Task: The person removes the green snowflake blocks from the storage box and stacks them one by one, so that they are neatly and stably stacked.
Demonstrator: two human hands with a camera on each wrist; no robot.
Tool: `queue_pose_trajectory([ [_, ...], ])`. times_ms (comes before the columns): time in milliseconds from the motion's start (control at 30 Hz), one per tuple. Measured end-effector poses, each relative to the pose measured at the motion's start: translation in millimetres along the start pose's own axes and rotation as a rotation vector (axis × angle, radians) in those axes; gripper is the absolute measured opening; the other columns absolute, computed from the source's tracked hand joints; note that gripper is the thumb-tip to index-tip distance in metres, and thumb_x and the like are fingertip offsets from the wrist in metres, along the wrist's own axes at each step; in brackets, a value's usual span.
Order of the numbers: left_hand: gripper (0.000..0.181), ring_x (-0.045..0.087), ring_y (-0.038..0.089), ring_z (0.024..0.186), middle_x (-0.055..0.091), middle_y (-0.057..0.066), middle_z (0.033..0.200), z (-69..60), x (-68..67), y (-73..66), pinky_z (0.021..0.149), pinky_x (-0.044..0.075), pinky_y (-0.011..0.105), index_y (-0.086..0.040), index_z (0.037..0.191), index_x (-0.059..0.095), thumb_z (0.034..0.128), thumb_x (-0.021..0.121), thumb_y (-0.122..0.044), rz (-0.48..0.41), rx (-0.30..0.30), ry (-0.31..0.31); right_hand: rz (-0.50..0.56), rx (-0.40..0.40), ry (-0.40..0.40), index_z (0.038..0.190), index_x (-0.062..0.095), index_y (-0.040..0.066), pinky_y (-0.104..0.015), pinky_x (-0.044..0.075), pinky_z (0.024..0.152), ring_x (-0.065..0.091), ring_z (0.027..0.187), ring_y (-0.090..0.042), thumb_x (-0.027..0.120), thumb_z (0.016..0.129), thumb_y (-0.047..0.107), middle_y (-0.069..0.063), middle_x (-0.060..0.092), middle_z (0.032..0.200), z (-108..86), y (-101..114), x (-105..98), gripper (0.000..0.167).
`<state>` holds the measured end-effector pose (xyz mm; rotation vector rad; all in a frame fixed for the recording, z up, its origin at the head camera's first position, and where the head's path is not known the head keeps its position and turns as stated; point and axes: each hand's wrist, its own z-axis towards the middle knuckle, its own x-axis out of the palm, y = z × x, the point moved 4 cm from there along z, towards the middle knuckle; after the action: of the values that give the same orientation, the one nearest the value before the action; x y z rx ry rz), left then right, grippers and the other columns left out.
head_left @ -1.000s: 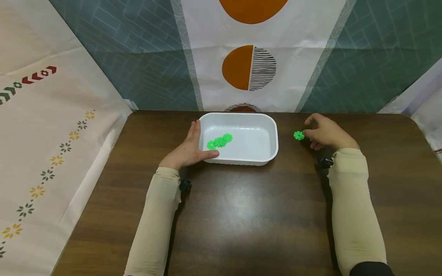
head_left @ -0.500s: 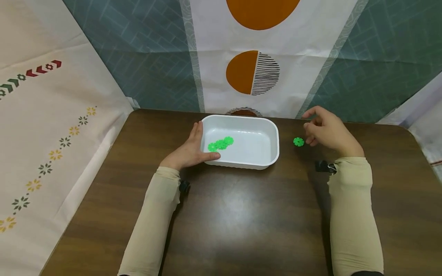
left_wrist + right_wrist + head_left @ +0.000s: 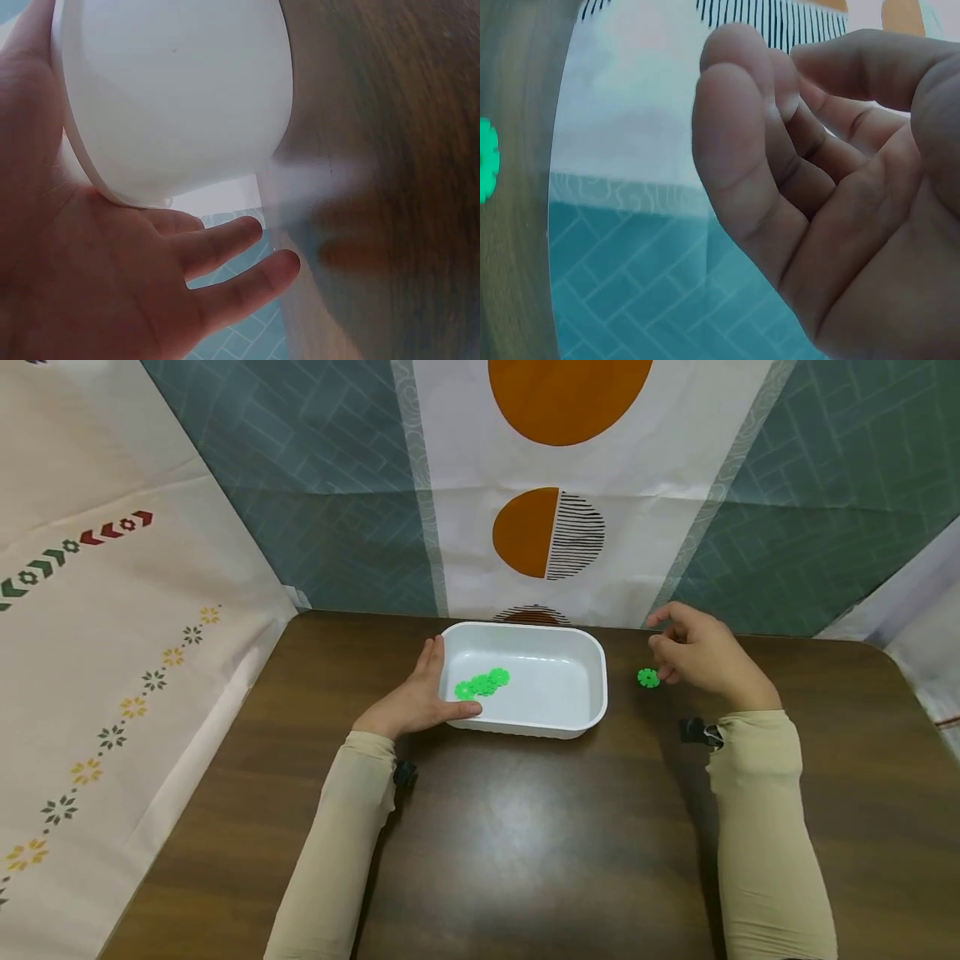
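In the head view, a white plastic tray [image 3: 543, 693] stands near the table's back edge. Several bright green flower-shaped discs [image 3: 483, 684] lie together in its left part. My left hand [image 3: 411, 700] rests against the tray's left end, thumb along the front rim; the left wrist view shows its fingers nearly straight beside the white wall [image 3: 180, 97]. A single green disc [image 3: 647, 677] lies on the table right of the tray. Just right of and over it hovers my right hand [image 3: 705, 660], fingers loosely bent. Nothing shows between those fingers in the right wrist view.
The brown wooden table [image 3: 525, 843] ends at a patterned cloth [image 3: 337, 527] hanging behind the tray. Another white cloth [image 3: 165, 760] with flower motifs borders the left side. A dark wrist camera [image 3: 699, 732] sits on the right wrist.
My right hand has lifted a little from beside the single disc, then come slightly lower, leaving the disc on the table. The left hand and tray keep their places; the head view has shifted.
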<state>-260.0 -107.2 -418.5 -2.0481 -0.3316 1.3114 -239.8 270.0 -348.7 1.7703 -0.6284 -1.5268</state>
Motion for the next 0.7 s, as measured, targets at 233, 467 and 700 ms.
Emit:
queue_pose_trajectory([
  [233,0.132,0.002,0.031,0.153,-0.017,0.013,0.167,1.4,2.9,0.5,0.118,0.020,0.047,-0.012,0.159,-0.019,0.0822,0.077,-0.059,-0.003,0.017,-0.012,-0.066,-0.072,0.107,0.123,0.058,0.005,-0.038,0.056,0.066,0.064,0.073,-0.028,0.052,0.103,0.012,-0.016,0.063,0.090,8.0,34,36,0.022],
  [467,0.130,0.007,0.032,0.152,-0.015,0.014,0.167,5.0,7.4,5.8,0.118,0.022,0.045,-0.008,0.159,-0.017,0.0838,0.079,-0.053,0.000,0.035,-0.003,-0.061,-0.146,0.204,0.119,0.062,0.007,-0.039,0.054,0.066,0.064,0.071,-0.031,0.053,0.101,0.011,-0.011,0.063,0.081,25.1,66,69,0.021],
  [700,0.132,0.017,0.034,0.150,-0.015,0.013,0.167,2.1,0.7,1.3,0.116,0.027,0.045,-0.011,0.160,-0.016,0.0815,0.080,-0.055,-0.015,0.043,-0.028,-0.103,-0.146,0.349,0.117,0.064,0.002,-0.036,0.055,0.064,0.064,0.068,-0.030,0.058,0.099,0.010,-0.016,0.063,0.087,88.9,90,96,0.020],
])
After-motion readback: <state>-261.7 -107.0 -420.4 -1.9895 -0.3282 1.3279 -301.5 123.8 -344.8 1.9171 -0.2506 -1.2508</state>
